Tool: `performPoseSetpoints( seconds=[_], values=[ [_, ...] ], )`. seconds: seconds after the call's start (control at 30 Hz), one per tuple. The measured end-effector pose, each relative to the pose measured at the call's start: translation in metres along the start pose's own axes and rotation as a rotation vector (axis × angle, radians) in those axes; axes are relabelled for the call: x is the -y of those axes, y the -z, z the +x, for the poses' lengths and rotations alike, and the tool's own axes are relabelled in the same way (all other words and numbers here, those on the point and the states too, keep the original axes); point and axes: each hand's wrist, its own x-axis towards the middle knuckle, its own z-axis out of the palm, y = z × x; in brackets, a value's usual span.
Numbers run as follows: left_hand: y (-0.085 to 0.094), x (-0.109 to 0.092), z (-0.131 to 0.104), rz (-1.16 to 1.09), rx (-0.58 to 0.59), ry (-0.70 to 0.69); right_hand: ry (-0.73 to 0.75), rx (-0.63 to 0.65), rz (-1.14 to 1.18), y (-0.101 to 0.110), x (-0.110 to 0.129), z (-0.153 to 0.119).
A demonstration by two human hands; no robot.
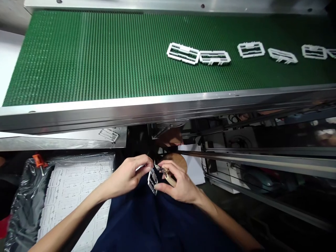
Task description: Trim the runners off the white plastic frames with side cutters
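Note:
Below the belt's edge, my left hand pinches the upper end of a white plastic frame, which hangs tilted with its slots showing. Closed in my right hand is a pair of nippers with beige handles. Their metal jaws are close to the frame's upper end and my left fingertips; whether they touch the plastic I cannot tell. My right thumb reaches the frame's lower right side. Similar white frames lie on the green conveyor belt beyond my hands.
The conveyor's metal rail runs across in front. At left stands a plastic-lined box holding rows of white frames, with an orange-handled tool at its corner. One frame rests on a ledge. Metal bars extend at right.

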Motion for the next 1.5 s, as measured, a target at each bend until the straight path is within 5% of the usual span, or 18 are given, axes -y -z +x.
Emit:
performPoseSetpoints(
  seconds=[0.2, 0.4, 1.1, 1.33, 1.5],
  values=[
    [0.002, -0.006, 0.0, 0.042, 0.021, 0.019, 0.015, 0.149, -0.514, 0.048, 0.008, 0.0],
    [0.0, -0.01, 0.001, 0.072, 0.03, -0.018, 0.114, 0.288, -0.767, 0.066, 0.025, 0.012],
    [-0.007, -0.017, 0.007, 0.123, 0.072, -0.04, 0.206, 0.548, -1.145, 0.082, 0.077, 0.036],
    [-0.011, -0.014, 0.007, 0.089, 0.066, -0.022, 0.229, 0.592, -1.09, 0.082, 0.074, 0.046],
    [-0.008, -0.017, 0.006, 0.048, 0.046, 0.003, 0.102, 0.577, -1.02, 0.088, 0.059, 0.043]
  ],
)
